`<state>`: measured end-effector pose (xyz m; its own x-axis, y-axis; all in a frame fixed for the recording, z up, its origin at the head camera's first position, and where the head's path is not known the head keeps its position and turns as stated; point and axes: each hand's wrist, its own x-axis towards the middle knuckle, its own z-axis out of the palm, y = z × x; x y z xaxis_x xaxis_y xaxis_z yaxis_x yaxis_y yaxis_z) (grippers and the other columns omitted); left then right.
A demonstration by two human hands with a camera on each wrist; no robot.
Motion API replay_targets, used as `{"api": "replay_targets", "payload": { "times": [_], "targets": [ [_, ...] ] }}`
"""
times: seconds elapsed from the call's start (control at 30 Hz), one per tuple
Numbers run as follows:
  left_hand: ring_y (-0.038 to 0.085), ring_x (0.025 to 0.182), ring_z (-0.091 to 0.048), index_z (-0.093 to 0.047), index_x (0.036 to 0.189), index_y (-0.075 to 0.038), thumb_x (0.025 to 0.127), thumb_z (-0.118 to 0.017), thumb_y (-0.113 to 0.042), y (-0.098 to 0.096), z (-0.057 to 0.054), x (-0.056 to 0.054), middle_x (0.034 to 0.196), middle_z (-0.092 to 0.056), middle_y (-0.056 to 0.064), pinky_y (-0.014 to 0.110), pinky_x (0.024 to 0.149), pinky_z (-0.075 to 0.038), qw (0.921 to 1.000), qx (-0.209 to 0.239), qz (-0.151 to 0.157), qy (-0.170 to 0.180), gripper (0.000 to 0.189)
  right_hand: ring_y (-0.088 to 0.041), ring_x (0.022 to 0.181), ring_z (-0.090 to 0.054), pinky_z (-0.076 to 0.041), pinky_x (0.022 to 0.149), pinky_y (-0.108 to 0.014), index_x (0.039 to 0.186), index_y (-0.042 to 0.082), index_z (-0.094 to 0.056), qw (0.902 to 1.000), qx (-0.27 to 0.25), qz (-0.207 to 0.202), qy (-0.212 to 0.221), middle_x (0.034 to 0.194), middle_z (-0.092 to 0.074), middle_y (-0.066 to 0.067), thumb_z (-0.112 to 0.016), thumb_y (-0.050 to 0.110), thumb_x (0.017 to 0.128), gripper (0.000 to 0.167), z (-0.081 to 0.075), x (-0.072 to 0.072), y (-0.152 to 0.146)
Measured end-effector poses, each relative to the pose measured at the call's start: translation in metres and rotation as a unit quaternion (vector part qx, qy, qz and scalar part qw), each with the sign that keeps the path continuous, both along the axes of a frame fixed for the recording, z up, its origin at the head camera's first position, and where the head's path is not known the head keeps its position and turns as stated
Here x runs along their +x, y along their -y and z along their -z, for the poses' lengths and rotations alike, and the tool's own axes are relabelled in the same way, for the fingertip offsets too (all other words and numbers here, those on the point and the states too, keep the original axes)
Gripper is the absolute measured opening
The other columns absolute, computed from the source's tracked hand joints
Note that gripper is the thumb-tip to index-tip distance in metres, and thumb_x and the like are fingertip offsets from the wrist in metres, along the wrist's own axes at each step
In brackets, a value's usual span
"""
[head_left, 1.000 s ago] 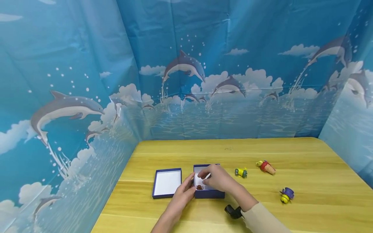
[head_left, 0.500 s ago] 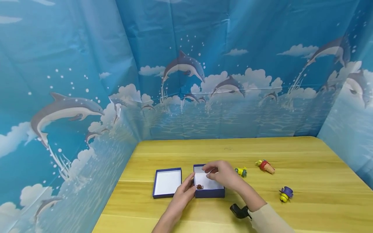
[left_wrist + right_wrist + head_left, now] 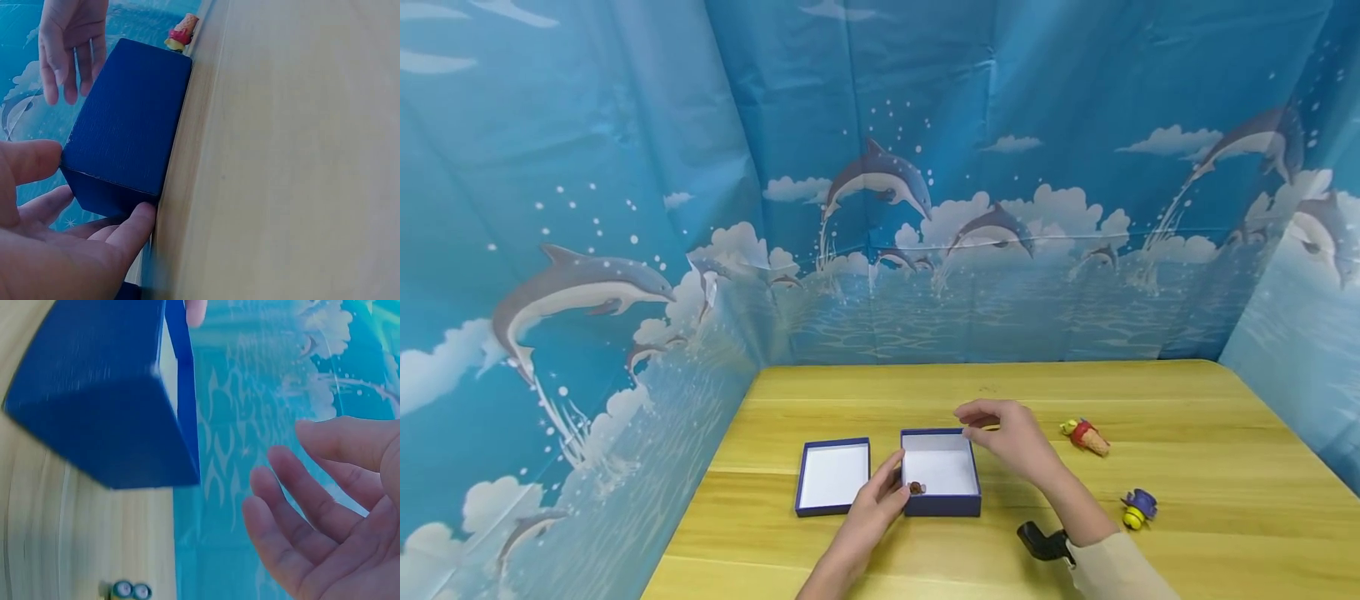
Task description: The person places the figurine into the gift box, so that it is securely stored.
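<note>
A blue box (image 3: 951, 505) with a white inside stands on the wooden table, and a small brown item (image 3: 916, 487) lies in its near left corner. My left hand (image 3: 872, 508) rests against the box's left side, its fingers fairly straight and the thumb at the near left corner. In the left wrist view its fingertips (image 3: 145, 212) touch the box's end. My right hand (image 3: 1011, 437) hovers by the far right corner of the box, fingers loosely bent and holding nothing. Below it, the right wrist view shows a toy with two goggle eyes (image 3: 131, 590), mostly out of frame.
Left of the box lies its blue-edged white lid (image 3: 833, 475), inside up. To the right are an ice-cream-cone toy (image 3: 1088, 437) with a red part and a purple-and-yellow toy (image 3: 1138, 508). A dolphin-print curtain (image 3: 880, 292) hangs behind the table (image 3: 1225, 450).
My right hand has come up out of the box and moved right, past its far right corner, now covering the yellow-and-grey toy in the head view. The left hand stays at the box.
</note>
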<state>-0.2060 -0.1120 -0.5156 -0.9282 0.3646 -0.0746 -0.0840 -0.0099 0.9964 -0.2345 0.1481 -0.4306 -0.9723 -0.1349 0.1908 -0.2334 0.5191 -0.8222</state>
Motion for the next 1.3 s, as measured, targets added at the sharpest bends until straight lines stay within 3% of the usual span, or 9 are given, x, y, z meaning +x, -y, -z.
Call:
{"api": "replay_targets", "payload": {
  "times": [0.17, 0.47, 0.7, 0.97, 1.3],
  "targets": [
    [0.037, 0.147, -0.029, -0.034, 0.158, -0.024, 0.103, -0.055, -0.016, -0.002, 0.002, 0.0, 0.161, -0.028, 0.021, 0.045, 0.116, -0.032, 1.0, 0.005, -0.001, 0.006, 0.06, -0.027, 0.105, -0.066, -0.06, 0.078, -0.037, 0.116, 0.018, -0.074, 0.9999, 0.002, 0.014, -0.01, 0.108, -0.072, -0.001, -0.072, 0.006, 0.093, 0.025, 0.007, -0.002, -0.022],
    [0.037, 0.146, -0.031, -0.033, 0.159, -0.025, 0.105, -0.054, -0.019, 0.001, 0.001, 0.0, 0.16, -0.029, 0.021, 0.047, 0.116, -0.031, 0.9999, 0.009, 0.008, 0.0, 0.058, -0.038, 0.114, -0.061, -0.06, 0.08, -0.044, 0.122, 0.016, -0.072, 0.9971, 0.065, 0.035, -0.022, 0.116, -0.071, -0.007, -0.072, 0.009, 0.093, 0.029, 0.018, -0.006, -0.055],
    [0.037, 0.143, -0.035, -0.032, 0.159, -0.025, 0.105, -0.053, -0.02, 0.003, 0.0, -0.001, 0.16, -0.029, 0.023, 0.054, 0.115, -0.031, 0.9997, 0.01, 0.019, -0.007, 0.058, -0.041, 0.117, -0.058, -0.057, 0.085, -0.052, 0.123, 0.012, -0.071, 0.9951, 0.093, 0.031, -0.009, 0.122, -0.068, -0.013, -0.073, 0.005, 0.091, 0.033, 0.028, -0.006, -0.071],
    [0.038, 0.146, -0.031, -0.032, 0.159, -0.025, 0.105, -0.054, -0.022, 0.004, 0.002, -0.002, 0.16, -0.029, 0.022, 0.05, 0.116, -0.031, 0.9998, 0.001, 0.02, -0.002, 0.059, -0.042, 0.117, -0.057, -0.055, 0.09, -0.053, 0.124, 0.009, -0.07, 0.9934, 0.11, 0.011, 0.031, 0.124, -0.067, -0.014, -0.074, 0.0, 0.088, 0.038, 0.044, -0.007, -0.08],
    [0.038, 0.144, -0.034, -0.031, 0.159, -0.025, 0.105, -0.054, -0.021, 0.004, 0.001, -0.003, 0.159, -0.03, 0.023, 0.054, 0.115, -0.031, 0.9997, -0.002, 0.022, -0.006, 0.059, -0.031, 0.103, -0.064, -0.058, 0.076, -0.039, 0.121, 0.01, -0.073, 0.9927, 0.107, -0.011, 0.054, 0.119, -0.067, -0.016, -0.074, -0.007, 0.085, 0.04, 0.051, -0.013, -0.083]
  ]
}}
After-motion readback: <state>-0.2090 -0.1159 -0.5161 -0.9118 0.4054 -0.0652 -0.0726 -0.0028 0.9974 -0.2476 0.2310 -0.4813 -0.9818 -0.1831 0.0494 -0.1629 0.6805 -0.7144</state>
